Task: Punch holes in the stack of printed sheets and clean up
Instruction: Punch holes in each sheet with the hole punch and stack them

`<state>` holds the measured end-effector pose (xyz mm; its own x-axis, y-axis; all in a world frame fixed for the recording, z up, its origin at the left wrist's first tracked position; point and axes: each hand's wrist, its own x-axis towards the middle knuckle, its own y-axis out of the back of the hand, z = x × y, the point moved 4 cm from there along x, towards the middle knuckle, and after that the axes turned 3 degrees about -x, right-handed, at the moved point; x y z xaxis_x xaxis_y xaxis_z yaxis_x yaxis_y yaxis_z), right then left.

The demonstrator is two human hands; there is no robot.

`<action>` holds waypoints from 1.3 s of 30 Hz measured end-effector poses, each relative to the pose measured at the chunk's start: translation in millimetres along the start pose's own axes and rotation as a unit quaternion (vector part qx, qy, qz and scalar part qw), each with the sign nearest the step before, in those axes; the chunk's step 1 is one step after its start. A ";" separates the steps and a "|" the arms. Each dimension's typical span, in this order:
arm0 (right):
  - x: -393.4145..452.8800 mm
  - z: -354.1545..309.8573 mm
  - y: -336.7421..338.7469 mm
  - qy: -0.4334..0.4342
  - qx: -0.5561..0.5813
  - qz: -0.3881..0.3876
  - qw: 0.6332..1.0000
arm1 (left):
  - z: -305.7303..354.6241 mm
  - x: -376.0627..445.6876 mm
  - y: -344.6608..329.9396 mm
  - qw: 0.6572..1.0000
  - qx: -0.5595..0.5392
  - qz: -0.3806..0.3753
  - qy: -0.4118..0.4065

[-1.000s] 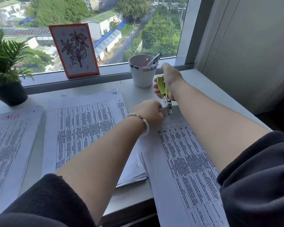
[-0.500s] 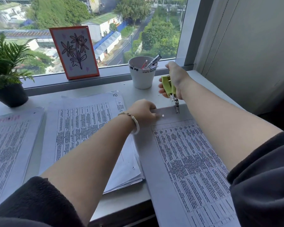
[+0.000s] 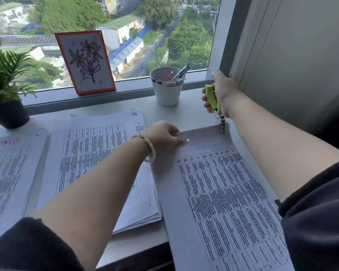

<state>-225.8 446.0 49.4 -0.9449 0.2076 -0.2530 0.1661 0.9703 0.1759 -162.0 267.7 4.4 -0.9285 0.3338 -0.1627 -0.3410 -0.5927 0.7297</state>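
Hole punch (image 3: 215, 106) in right-hand fingers (image 3: 205, 98), nose over sheet (image 3: 219, 184) corner.

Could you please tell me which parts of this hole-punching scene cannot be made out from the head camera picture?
- Printed sheets: text too small and blurred to read; near end cut off by the bottom edge.
- Hole punch: handles mostly hidden by the right hand; whether its tip is biting the paper is unclear.
- Left hand: fingers curled under, hidden by its back.
- White cup: contents partly hidden by its rim.

Both forearms outstretched — left hand (image 3: 161, 134) knuckles-up, fingers curled; right hand (image 3: 220, 94) fisted, fingers wrapped tight.
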 end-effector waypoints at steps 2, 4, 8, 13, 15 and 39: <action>0.5 2.2 0.1 -0.001 0.003 0.012 1.000 | -0.6 -0.2 0.6 1.000 0.009 -0.004 0.008; 0.9 3.8 0.2 -0.007 0.003 0.021 1.000 | 1.2 0.0 -0.2 0.999 0.044 -0.015 0.011; -0.6 3.1 -4.1 -0.013 0.004 0.028 1.000 | 26.6 8.7 -11.1 0.994 0.108 -0.008 -0.032; -3.2 3.4 -8.3 0.002 -0.001 0.038 0.999 | 56.3 27.6 -35.5 0.991 0.120 0.019 -0.050; -3.6 5.8 -6.3 0.003 -0.002 0.045 0.999 | 59.0 31.5 -42.1 0.989 0.135 0.034 -0.047; -5.3 14.5 -6.1 -0.095 0.005 -0.014 0.995 | 50.9 28.8 -47.1 0.988 0.114 0.076 -0.067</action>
<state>-217.7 440.8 35.8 -0.8785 0.1997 -0.4340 0.1447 0.9770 0.1566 -165.2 342.6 -0.9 -0.9336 0.3563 0.0375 -0.1434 -0.4674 0.8724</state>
